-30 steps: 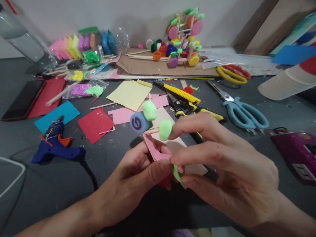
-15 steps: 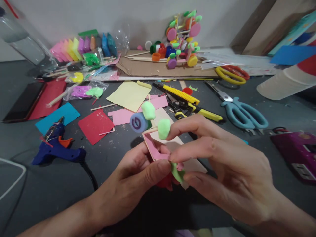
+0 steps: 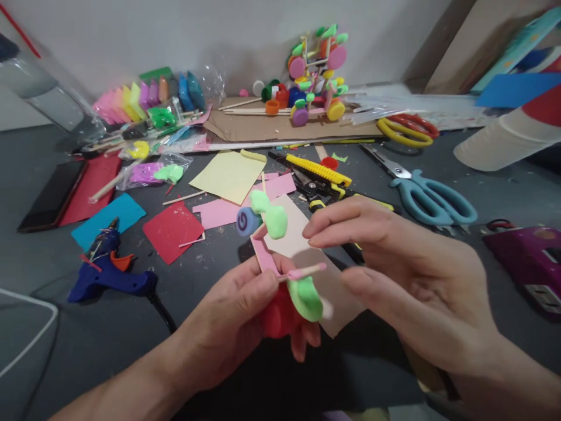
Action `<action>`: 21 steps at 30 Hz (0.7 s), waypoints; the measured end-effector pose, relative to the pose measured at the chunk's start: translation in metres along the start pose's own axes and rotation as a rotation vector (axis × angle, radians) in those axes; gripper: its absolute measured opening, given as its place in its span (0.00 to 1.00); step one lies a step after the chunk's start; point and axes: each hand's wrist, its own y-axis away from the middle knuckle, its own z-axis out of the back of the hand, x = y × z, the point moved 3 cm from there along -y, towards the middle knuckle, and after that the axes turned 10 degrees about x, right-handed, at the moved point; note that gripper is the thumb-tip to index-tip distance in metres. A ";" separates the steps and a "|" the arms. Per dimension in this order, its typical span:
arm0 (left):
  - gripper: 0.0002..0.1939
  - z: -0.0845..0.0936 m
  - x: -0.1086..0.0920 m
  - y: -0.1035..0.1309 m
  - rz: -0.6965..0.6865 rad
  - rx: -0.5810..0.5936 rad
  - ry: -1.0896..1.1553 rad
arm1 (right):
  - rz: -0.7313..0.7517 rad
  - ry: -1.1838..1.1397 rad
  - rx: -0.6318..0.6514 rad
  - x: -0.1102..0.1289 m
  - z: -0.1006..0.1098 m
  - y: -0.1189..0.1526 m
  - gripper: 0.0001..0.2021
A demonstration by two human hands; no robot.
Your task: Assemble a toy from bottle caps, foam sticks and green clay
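My left hand (image 3: 249, 310) grips a small handmade toy vehicle (image 3: 265, 255) by its pink-covered stick frame, thumb on top. A blue bottle cap (image 3: 248, 221) with a dark spiral forms a wheel at its far end, and a red round part (image 3: 279, 313) sits at the near end, partly behind my fingers. Light green clay pieces (image 3: 276, 221) are stuck on at the far end, and another green clay piece (image 3: 307, 298) curves over the near end beside a pink stick. My right hand (image 3: 394, 280) hovers just right of the toy, fingers apart, touching nothing.
Left lie a blue glue gun (image 3: 114, 275), a phone (image 3: 52, 193) and coloured paper squares (image 3: 173, 231). Yellow cutters (image 3: 319, 169), blue-handled scissors (image 3: 429, 196) and a white bottle (image 3: 499, 140) are right. Finished-looking cap-wheeled toys (image 3: 318, 76) stand on cardboard (image 3: 245, 126) at the back.
My right hand has let go of the toy's near end and drawn back to the right. The toy has turned in my left hand, showing the pink stick and more of the red part.
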 end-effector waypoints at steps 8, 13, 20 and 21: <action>0.22 0.003 0.005 0.002 0.055 0.148 0.156 | 0.023 -0.166 0.037 -0.003 -0.004 -0.006 0.04; 0.23 0.002 0.009 0.000 0.145 0.172 0.189 | 0.083 -0.002 0.091 0.001 -0.002 -0.004 0.05; 0.24 0.006 0.013 0.000 0.307 0.165 0.163 | 0.215 0.290 0.099 0.003 -0.001 0.000 0.11; 0.23 0.007 0.014 0.001 0.325 0.155 0.159 | 0.218 0.324 0.105 0.003 -0.001 0.000 0.10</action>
